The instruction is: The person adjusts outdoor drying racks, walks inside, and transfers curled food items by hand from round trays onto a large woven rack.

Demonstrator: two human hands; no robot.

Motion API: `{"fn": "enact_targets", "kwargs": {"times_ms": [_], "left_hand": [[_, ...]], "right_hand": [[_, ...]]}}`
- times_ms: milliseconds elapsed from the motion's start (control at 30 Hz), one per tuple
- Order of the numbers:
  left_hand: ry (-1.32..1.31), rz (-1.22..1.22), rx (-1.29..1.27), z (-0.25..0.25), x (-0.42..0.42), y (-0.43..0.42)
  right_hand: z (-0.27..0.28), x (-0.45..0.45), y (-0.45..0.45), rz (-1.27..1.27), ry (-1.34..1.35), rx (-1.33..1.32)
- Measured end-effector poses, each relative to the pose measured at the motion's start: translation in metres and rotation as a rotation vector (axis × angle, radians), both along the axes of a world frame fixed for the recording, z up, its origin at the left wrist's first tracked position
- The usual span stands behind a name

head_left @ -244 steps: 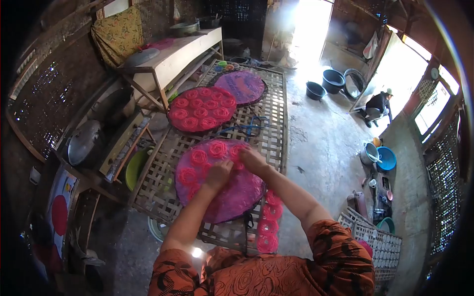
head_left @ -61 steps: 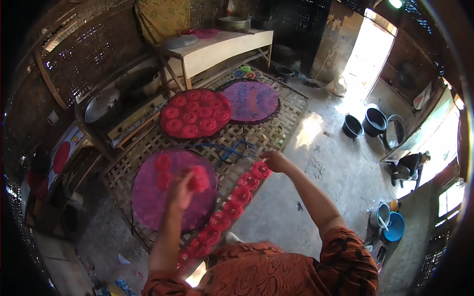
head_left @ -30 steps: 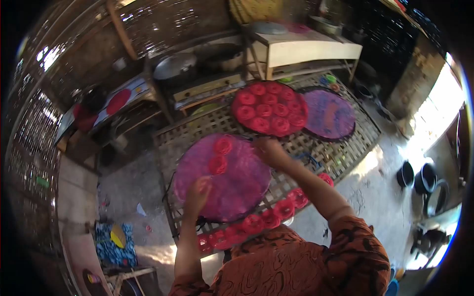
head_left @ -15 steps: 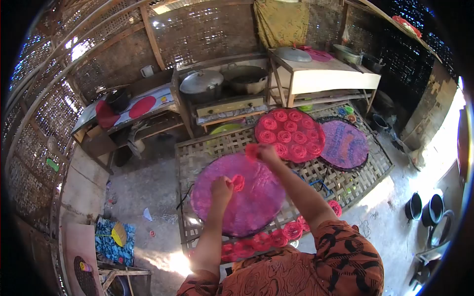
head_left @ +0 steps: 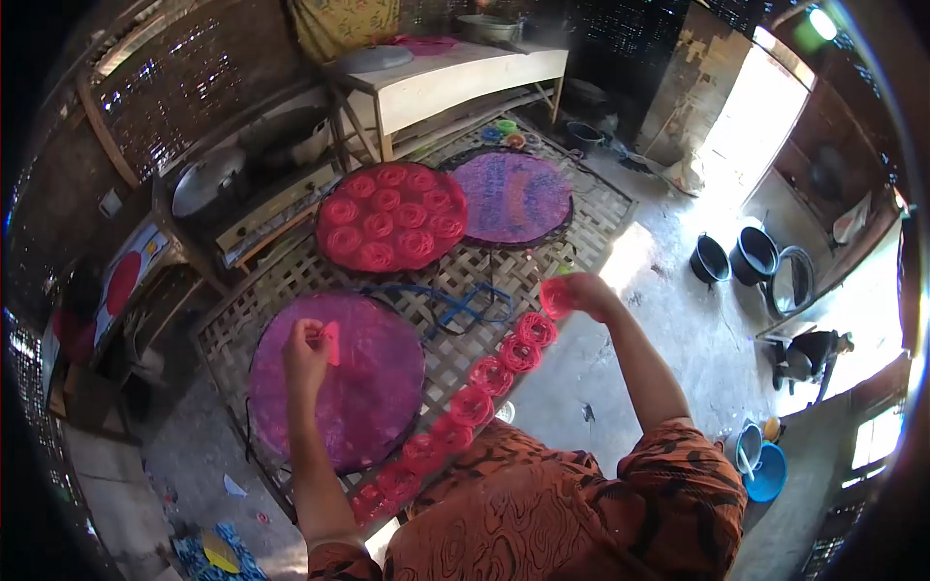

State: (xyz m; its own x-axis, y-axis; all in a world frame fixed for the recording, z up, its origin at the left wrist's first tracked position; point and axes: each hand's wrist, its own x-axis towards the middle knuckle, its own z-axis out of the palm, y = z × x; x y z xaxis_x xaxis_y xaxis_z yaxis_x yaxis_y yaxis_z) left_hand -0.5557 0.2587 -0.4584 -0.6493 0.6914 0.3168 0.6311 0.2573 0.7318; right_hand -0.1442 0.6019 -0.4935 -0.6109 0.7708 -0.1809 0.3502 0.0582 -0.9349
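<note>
My left hand (head_left: 308,360) is closed on a flat pink piece (head_left: 332,344), held over a large round purple board (head_left: 363,416). Between the fingers of my right hand (head_left: 587,294) is a bright pink coiled piece (head_left: 555,298), at the far right end of a row of coiled pink strand rings (head_left: 472,406). These rings lie along the near edge of the woven bamboo rack (head_left: 455,360), close to my body. Beyond the board, a round red tray (head_left: 336,186) bears several similar pink coils.
A blue strap (head_left: 455,308) lies on the rack. Another round purple board (head_left: 513,198) is behind, near a white-fronted table (head_left: 465,82). Black buckets (head_left: 754,254) stand on the floor to the right, with a person (head_left: 814,356) crouching near the doorway.
My view has turned right. My right hand has moved from the red tray side to the end of the coil row. The left hand stays over the purple board with its pink piece.
</note>
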Motion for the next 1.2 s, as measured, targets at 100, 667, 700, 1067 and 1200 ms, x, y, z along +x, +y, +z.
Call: {"fn": "enact_targets", "kwargs": {"times_ms": [100,667,700,1067,1200], "left_hand": [[-0.177,-0.131,0.034,0.031,0.031,0.027],[0.387,-0.334,-0.212,-0.014,0.139,0.003],[0.383,-0.295,-0.261,-0.024,0.134,-0.005],[0.291,-0.239,-0.264,-0.039,0.128,-0.017],[0.215,-0.167,-0.198,-0.024,0.119,-0.039]], "right_hand": [[-0.018,0.006,-0.008,-0.099,-0.06,-0.227],[0.038,-0.003,-0.017,-0.245,0.024,0.048],[0.034,0.003,-0.006,-0.264,-0.021,0.027],[0.027,-0.051,-0.018,-0.21,-0.627,0.86],[0.024,-0.145,-0.085,0.215,-0.209,0.534]]}}
